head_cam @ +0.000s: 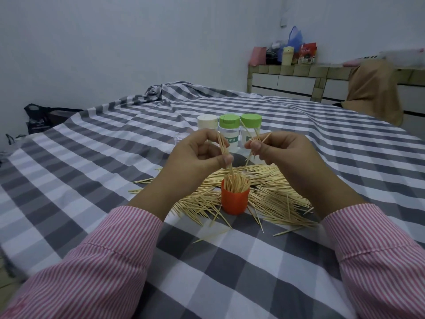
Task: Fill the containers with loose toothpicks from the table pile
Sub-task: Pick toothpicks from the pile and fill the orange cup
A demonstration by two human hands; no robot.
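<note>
Pinched in the left hand (202, 155), a bundle of toothpicks (224, 149) feeds the part-full orange cup (235, 199) mid-cloth; the right hand (273, 150) pinches more. Most of the pile (276, 192) remains around it

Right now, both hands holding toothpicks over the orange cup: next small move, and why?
Probably lower the left hand and release its bundle of toothpicks into the orange cup. Their tips already reach the open mouth, the cup stands upright amid the pile, and the right hand holds a looser few to follow.
</note>
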